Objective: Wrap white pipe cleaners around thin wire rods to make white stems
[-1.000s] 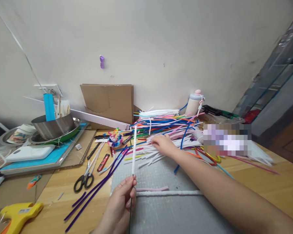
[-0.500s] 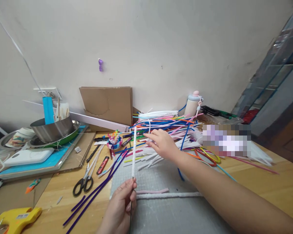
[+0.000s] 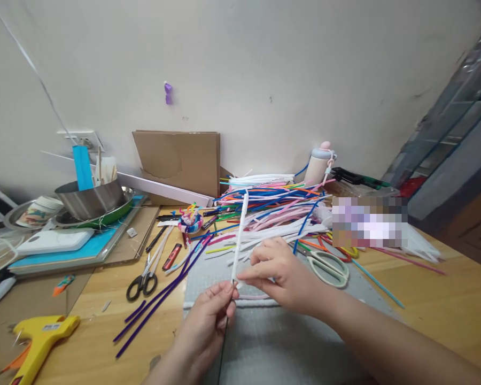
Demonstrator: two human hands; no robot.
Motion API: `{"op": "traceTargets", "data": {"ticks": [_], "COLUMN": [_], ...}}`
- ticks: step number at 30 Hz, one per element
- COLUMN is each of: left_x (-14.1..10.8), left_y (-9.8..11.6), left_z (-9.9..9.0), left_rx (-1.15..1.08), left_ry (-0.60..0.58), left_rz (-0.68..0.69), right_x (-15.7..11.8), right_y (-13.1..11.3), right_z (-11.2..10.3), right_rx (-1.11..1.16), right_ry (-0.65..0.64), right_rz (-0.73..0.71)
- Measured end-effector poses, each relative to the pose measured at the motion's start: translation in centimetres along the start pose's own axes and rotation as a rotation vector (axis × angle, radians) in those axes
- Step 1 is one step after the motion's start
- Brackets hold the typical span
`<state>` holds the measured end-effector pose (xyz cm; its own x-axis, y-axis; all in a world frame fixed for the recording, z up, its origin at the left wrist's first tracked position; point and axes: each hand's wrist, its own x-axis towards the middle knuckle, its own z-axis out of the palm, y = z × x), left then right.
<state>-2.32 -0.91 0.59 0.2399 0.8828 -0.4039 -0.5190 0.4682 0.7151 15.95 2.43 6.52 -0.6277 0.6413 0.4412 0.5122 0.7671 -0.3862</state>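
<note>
My left hand [image 3: 214, 315] pinches a thin dark stem [image 3: 224, 342] at the lower centre. Above the fingers the stem is wrapped in white fuzzy pipe cleaner [image 3: 240, 230] and leans slightly right. My right hand [image 3: 274, 272] is beside the lower end of the white wrap, its fingers curled and thumb and forefinger close together; a small white end shows near the fingertips. A grey cutting mat [image 3: 288, 342] lies under both hands, with a long white pipe cleaner [image 3: 264, 303] across it, partly behind my right hand.
Colourful pipe cleaners [image 3: 272, 206] are heaped behind the hands. Light-handled scissors [image 3: 329, 268] lie at right, black-handled scissors [image 3: 141, 286] and purple pipe cleaners [image 3: 168, 289] at left. A yellow glue gun [image 3: 40, 334] is at lower left; a bottle [image 3: 317, 166] stands by the wall.
My right hand has come down from the upper part of the white-wrapped stem to its lower end, uncovering the light-handled scissors. The stem now leans more to the right.
</note>
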Motion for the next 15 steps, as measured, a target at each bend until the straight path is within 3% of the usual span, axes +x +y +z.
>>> {"op": "traceTargets", "data": {"ticks": [6,11,15], "left_x": [-0.17,-0.42,-0.44], "left_y": [-0.06,-0.27,-0.25], "left_z": [0.21,0.15,0.29], "left_rx": [-0.066,-0.105,-0.079], "left_ry": [-0.059,-0.075,-0.058], "left_rz": [-0.124,-0.149,-0.151], "right_x": [-0.54,-0.68,-0.75], "right_y": [-0.40,-0.70,-0.75], "right_z": [0.19,0.19,0.47], "right_rx": [0.087,0.034,-0.001], "right_ry": [0.000,-0.107,-0.118], "right_rz": [0.107,0.043,0.038]}}
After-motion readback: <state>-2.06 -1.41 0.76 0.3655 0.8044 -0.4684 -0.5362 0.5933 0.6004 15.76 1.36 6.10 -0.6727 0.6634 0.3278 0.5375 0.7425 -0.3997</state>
